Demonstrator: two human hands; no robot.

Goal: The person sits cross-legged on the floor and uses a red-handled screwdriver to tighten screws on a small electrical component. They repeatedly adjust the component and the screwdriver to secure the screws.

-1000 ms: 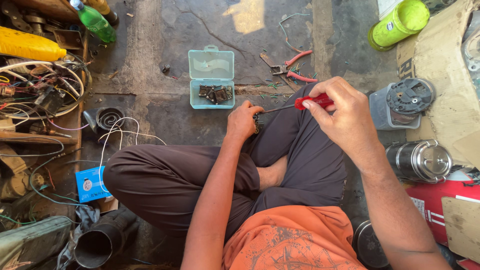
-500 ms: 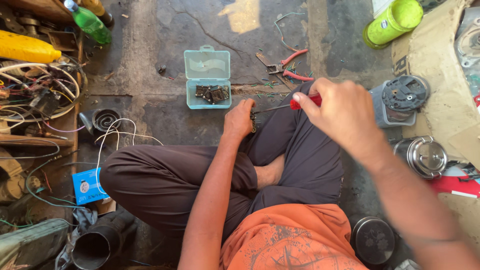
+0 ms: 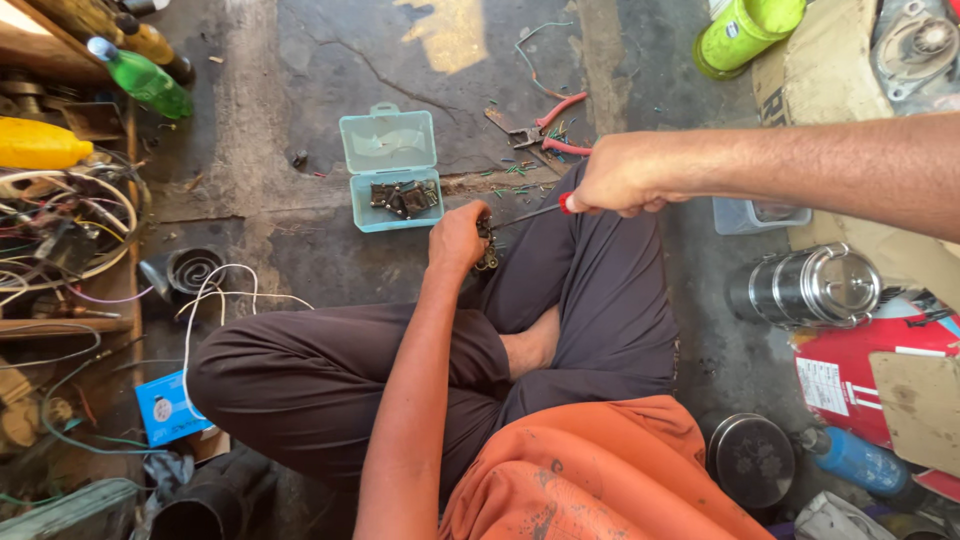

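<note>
I sit cross-legged on a concrete floor. My left hand (image 3: 456, 238) is closed around a small dark metal part (image 3: 487, 248) above my knee. A red-handled screwdriver (image 3: 545, 210) is gripped in my right hand (image 3: 620, 175), and its shaft points left with the tip at the part. Just beyond my left hand lies an open pale-green plastic box (image 3: 392, 168) with several small dark pieces in its lower half. Red-handled pliers (image 3: 545, 125) lie on the floor behind my right hand among bits of cut wire.
A tangle of wires and parts (image 3: 60, 240) fills the left side, with a green bottle (image 3: 140, 78) and a yellow container (image 3: 40, 145). On the right stand a steel canister (image 3: 805, 288), a clear tub (image 3: 760, 213), a lime-green bottle (image 3: 745, 35) and a blue bottle (image 3: 850, 462).
The view has shifted, and my right arm now reaches in from the right edge. My right hand with the screwdriver has moved up and away, while my left hand stays on the part.
</note>
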